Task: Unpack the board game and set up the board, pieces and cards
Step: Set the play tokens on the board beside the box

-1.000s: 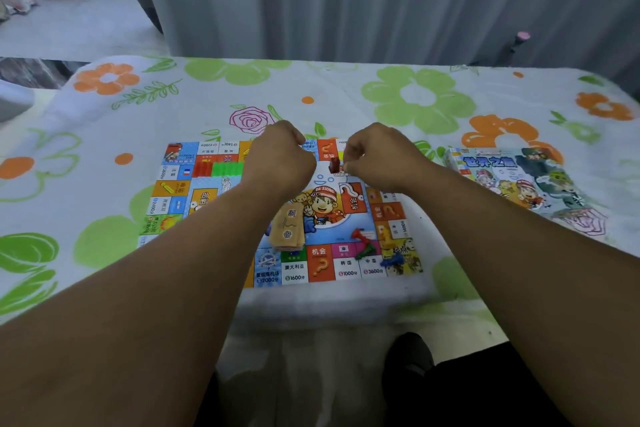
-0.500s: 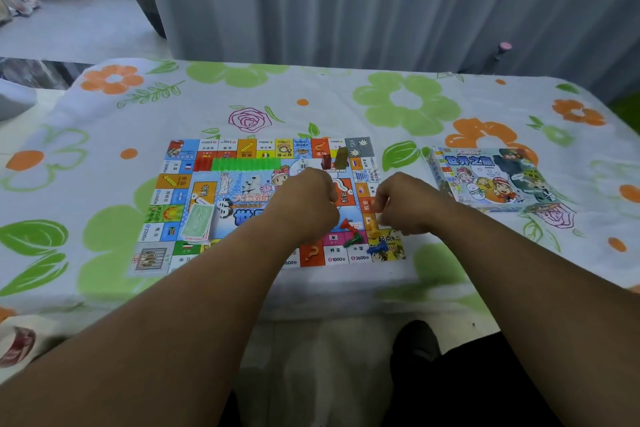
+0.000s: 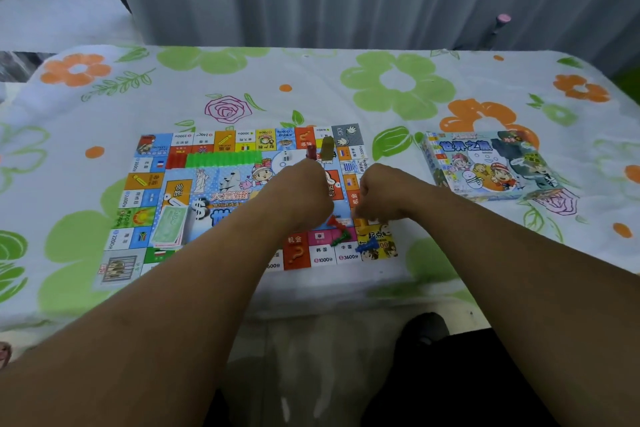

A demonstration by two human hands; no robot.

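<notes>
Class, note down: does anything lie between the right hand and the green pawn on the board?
Nothing visible does. The green pawn lies on the board close to the right hand, with only bare board between them. The red pawn lies beside it, not between.

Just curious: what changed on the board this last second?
The left hand and right hand drew back from the colourful game board's far edge to its near right corner. The right released the dark red pawn, standing there, and curls over a yellow pawn. The illustrated game box stayed.
</notes>
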